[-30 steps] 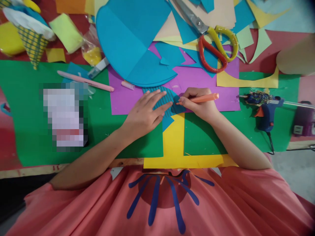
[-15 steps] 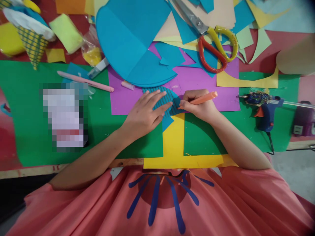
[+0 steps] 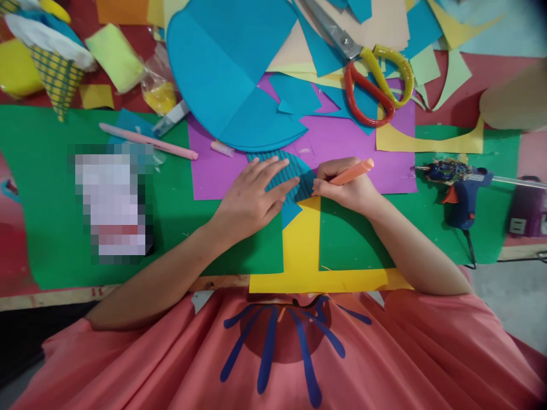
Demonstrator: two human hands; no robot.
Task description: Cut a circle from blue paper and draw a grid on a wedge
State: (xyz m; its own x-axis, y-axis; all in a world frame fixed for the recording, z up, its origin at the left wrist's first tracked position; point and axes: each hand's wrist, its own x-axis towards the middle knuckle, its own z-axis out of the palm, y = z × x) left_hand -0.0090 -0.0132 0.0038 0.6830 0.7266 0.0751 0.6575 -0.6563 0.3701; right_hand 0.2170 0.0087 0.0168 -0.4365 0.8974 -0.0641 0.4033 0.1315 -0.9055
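A blue paper piece (image 3: pixel 304 165) with dark parallel lines lies before me, over purple paper (image 3: pixel 354 154) and the end of a yellow strip (image 3: pixel 301 245). My left hand (image 3: pixel 256 193) lies flat across it with the fingers spread, pressing on its left part. In my right hand (image 3: pixel 346 185) an orange marker (image 3: pixel 354 172) is gripped in a writing hold. Its tip is hidden by my fingers at the right edge of the blue piece. Just above lies a large folded blue paper circle (image 3: pixel 222 74).
Scissors (image 3: pixel 356 62) with red and yellow handles rest on paper scraps at the back. A blue glue gun (image 3: pixel 464 193) lies at right. A pink pen (image 3: pixel 147 140) and a small marker cap (image 3: pixel 222 148) are at left. Green paper (image 3: pixel 55 228) covers the front.
My right hand and the orange marker have shifted slightly to the left and down along the blue piece. More dark lines show near its right edge. The left hand has stayed still.
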